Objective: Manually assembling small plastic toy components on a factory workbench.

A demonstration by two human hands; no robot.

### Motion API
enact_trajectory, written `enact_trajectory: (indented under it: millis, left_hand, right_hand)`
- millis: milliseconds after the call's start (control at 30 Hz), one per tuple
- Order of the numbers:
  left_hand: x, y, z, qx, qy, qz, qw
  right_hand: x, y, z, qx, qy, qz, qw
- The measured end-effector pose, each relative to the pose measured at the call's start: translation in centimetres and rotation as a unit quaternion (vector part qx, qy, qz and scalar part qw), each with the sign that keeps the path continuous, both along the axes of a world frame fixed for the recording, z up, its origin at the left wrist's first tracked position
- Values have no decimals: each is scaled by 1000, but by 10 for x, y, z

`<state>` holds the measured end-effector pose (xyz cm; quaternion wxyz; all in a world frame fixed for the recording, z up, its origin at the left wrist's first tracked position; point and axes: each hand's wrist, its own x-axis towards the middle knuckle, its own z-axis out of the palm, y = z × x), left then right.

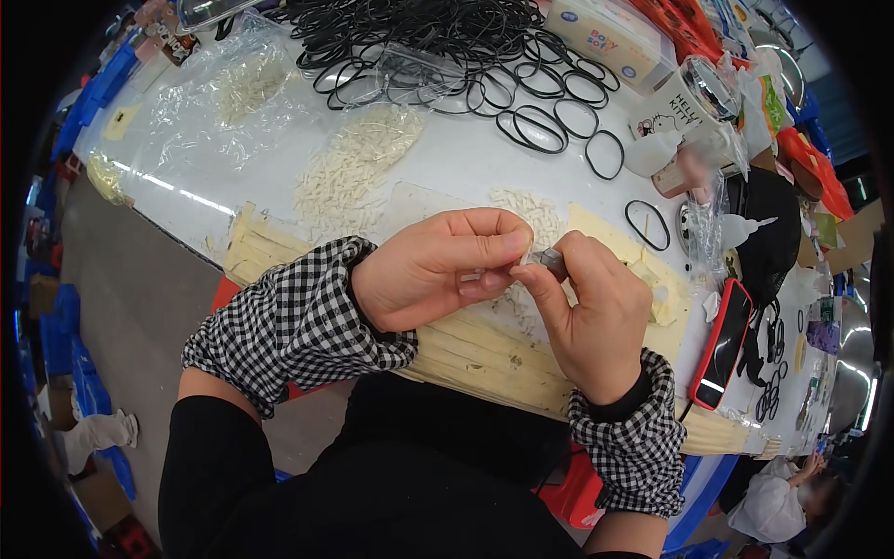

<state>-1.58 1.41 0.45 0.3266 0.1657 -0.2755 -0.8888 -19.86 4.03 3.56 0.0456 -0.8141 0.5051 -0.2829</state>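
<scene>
My left hand [447, 265] is closed, thumb and forefinger pinching a small white piece [527, 253] whose kind I cannot make out. Another pale bit shows among its lower fingers. Up against it is my right hand [596, 303], closed on a small grey, flat object [551, 264] that looks like metal and is mostly covered by the fingers. The two hands' fingertips meet above the near edge of the white table. Behind them lies a small heap of white pieces [528, 207], and a larger pile of white pieces [331, 182] spreads farther left.
Black rubber rings [419, 42] are heaped at the back. A clear plastic bag [200, 116] lies far left. Yellowish tape [484, 359] covers the table's front edge. To the right are a red-framed phone [722, 345], a squeeze bottle [652, 152] and a tissue pack [610, 42].
</scene>
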Motion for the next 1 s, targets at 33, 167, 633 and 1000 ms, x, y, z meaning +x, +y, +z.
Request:
enact_trajectory:
  millis: [33,167,633,1000]
  left_hand:
    - [0,0,-1,-2,-1,1,1000]
    - [1,-1,1,-8,0,7,1000]
    - [7,-7,-6,105,-6,216,971]
    - [2,-3,-6,-24,-137,71,988]
  right_hand:
    - [0,0,0,-2,7,4,1000]
    - [-1,0,2,30,5,6,1000]
    - [1,-1,-14,119,19,65,991]
    - [2,-4,-1,145,-194,2,970]
